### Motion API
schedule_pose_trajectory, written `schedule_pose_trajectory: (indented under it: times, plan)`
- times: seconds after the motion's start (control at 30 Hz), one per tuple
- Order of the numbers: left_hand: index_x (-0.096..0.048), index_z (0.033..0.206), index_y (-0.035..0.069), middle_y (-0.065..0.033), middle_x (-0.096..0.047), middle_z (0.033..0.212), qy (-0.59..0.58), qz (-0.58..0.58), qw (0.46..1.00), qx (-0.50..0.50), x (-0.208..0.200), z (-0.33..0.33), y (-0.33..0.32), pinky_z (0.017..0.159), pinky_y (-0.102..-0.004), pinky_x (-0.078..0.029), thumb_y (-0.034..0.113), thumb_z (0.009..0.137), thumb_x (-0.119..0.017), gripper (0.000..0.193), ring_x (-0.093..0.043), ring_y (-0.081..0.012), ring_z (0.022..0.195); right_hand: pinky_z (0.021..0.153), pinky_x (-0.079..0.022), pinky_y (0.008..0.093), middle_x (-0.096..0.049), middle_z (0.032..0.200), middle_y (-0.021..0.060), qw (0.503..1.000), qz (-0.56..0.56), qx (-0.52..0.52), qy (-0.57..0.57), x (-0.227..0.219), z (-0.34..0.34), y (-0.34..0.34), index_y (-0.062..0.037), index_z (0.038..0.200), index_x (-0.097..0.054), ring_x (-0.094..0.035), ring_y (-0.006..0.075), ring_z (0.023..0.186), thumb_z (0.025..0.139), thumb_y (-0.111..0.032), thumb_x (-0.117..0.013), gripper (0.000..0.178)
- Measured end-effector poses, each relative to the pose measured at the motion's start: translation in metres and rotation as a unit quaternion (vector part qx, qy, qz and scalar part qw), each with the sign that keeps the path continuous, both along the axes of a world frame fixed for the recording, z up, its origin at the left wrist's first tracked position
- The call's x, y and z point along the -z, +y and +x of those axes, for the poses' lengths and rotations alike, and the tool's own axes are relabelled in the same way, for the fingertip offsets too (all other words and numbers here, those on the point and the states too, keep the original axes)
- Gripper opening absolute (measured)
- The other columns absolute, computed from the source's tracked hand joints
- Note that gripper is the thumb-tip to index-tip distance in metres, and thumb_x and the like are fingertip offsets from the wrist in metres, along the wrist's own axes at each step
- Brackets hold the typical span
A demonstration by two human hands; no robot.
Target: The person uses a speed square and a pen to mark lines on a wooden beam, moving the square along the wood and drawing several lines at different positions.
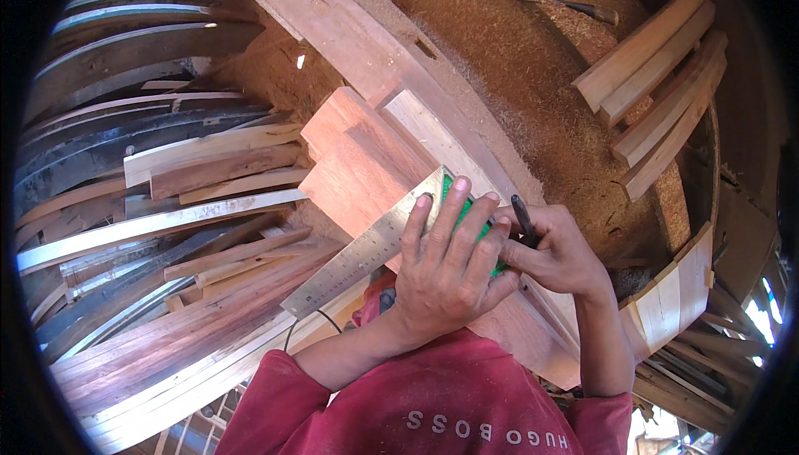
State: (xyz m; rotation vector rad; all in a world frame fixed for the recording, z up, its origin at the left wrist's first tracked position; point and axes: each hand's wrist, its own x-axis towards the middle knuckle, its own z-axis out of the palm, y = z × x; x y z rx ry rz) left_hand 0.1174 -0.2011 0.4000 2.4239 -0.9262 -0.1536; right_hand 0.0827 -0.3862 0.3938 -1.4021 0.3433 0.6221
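My left hand (449, 264) presses on a try square with a steel blade (358, 251) and a green handle (450, 185). Its fingers lie stretched across the handle and the upper end of the blade. Beneath the blade is a reddish wooden block (362, 176) with stepped edges, resting by a long timber beam (366, 47). Close beside the left fingers, my right hand (559, 247) pinches a dark pen (523, 215), which points upward. The palm side of the left hand and part of the green handle are hidden.
Many curved boards (166, 214) are stacked at the left. Cut wooden pieces (645, 56) lie at the upper right, near a chisel (566, 6). Sawdust (533, 89) covers the brown surface beyond the beam. More planks (674, 305) stand at the right.
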Motion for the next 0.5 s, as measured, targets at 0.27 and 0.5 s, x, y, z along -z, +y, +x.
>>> schedule_pose_trajectory:
  times: [0.27,0.5]
  plan:
    - [-0.068,0.108,0.009,-0.0114,-0.061,0.130,0.011,-0.002,1.000,0.002,-0.0021,-0.0001,0.0009,0.119,-0.0554,-0.028,0.045,0.087,-0.068,0.042,-0.049,-0.0366,0.139,0.057,-0.039,0.0275,-0.049,0.069,-0.0011,1.000,0.003,-0.007,0.002,-0.0035,0.0019,-0.0006,0.0025,0.105,-0.068,-0.044,0.0058,0.066,0.093,-0.008,-0.071,0.016]
    - [-0.067,0.108,0.009,-0.0113,-0.061,0.129,0.012,-0.008,1.000,0.002,-0.0013,-0.0010,0.0014,0.119,-0.0556,-0.028,0.042,0.084,-0.071,0.041,-0.049,-0.0366,0.139,0.058,-0.040,0.0276,-0.051,0.070,-0.0007,1.000,0.002,0.010,-0.018,-0.0054,0.0027,0.0027,0.0013,0.109,-0.069,-0.045,0.0058,0.067,0.094,-0.010,-0.072,0.019]
